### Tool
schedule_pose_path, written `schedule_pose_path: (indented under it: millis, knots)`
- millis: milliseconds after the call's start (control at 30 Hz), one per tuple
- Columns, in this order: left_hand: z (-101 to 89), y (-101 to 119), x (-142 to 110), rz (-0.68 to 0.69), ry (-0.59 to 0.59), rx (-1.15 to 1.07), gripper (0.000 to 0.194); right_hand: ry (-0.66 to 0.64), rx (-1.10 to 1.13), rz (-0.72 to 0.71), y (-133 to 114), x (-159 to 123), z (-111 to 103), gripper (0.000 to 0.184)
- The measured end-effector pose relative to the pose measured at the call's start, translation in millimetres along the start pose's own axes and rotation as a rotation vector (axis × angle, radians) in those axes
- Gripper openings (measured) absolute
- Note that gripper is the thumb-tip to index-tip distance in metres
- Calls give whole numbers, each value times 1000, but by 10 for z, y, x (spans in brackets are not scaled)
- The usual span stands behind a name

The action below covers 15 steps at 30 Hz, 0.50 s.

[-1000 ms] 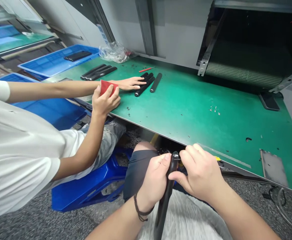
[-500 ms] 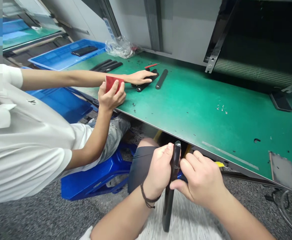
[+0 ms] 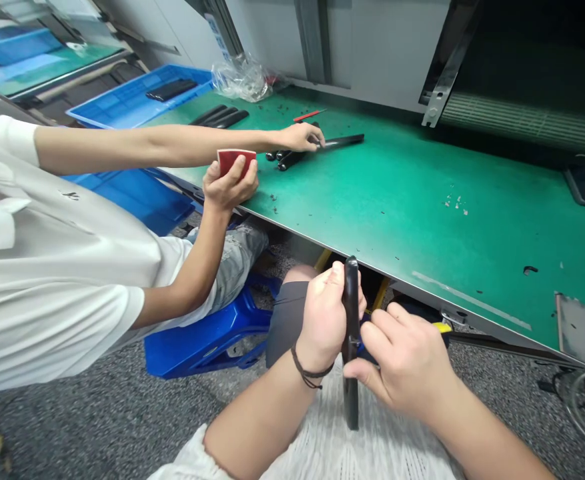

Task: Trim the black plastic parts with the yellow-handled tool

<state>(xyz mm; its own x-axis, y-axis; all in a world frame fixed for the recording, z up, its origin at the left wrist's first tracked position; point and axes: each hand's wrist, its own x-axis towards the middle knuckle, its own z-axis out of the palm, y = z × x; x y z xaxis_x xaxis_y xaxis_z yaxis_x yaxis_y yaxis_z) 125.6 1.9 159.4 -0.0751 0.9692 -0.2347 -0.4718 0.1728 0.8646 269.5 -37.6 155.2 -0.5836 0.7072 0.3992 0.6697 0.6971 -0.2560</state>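
Note:
My left hand [image 3: 325, 313] is closed around the upper part of a long, glossy black bar [image 3: 351, 393], which stands nearly upright over my lap, in front of the table edge. My right hand [image 3: 405, 357] is curled into a fist close against the bar's right side, its thumb reaching toward the bar below the fingers. A small yellow end [image 3: 442, 327] shows behind that fist. Whatever the fingers grip is mostly hidden, and I cannot make out its kind.
At left, a co-worker's hand [image 3: 229, 183] holds a red pad [image 3: 236, 160]; the other touches a black bar [image 3: 345, 140] on the green table [image 3: 387, 180]. More bars, a red slim tool [image 3: 309, 115], a blue tray [image 3: 97, 119], black scraps and a metal plate [image 3: 583, 330] lie around.
The bar in my left hand has swung more upright, its lower end moving right. My right hand stays beside it. The co-worker's far hand has turned a bar on the table. The view has shifted slightly.

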Motion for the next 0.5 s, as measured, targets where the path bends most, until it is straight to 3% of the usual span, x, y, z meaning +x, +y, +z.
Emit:
schedule_pose_path:
  millis: [500]
  knots:
    - [-32,293,333,51,186,-120,52,-151,34,-87,-105,-92,0,62]
